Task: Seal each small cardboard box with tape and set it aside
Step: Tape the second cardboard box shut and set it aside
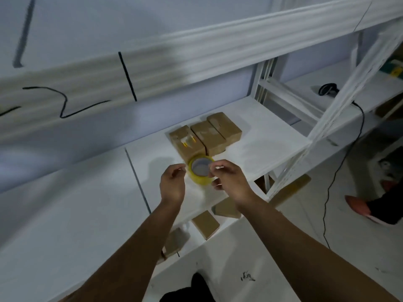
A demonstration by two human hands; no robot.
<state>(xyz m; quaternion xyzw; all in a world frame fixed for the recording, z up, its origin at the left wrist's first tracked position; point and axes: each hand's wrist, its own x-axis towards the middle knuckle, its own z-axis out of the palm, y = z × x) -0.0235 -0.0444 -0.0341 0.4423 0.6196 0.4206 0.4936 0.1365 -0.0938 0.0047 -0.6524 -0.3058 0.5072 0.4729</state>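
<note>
The tape roll (201,172) stands near the centre of the view on the white worktop (261,147), with three boxes (206,136) lying side by side just beyond it at 12 o'clock. The right hand (229,177) holds the roll at its 3 o'clock side, fingers curled narrowly over the rim. The left hand (173,182) sits at the roll's 9 o'clock, fingertips pinched close together; it appears to be drawing out the free end of the tape, though the strip itself is too faint to confirm. The nearest box carries a loose, shiny patch of tape on its top, so it is probably the unit in work. More boxes (206,224) lie on a lower shelf at 6 o'clock, below the worktop edge. Handling notes: the roll is light and rigid, with a smooth outer face that may slip; grip it across the core and rim, not on the adhesive surface. The free end is thin, limp and prone to folding back on itself; keep it under tension between thumb and forefinger. The boxes look light and stiff but will shift under a pull, so steady each by its side walls while pressing tape along the flap seam. Motion blur softens the whole view, and finger contact cannot be judged exactly.
</note>
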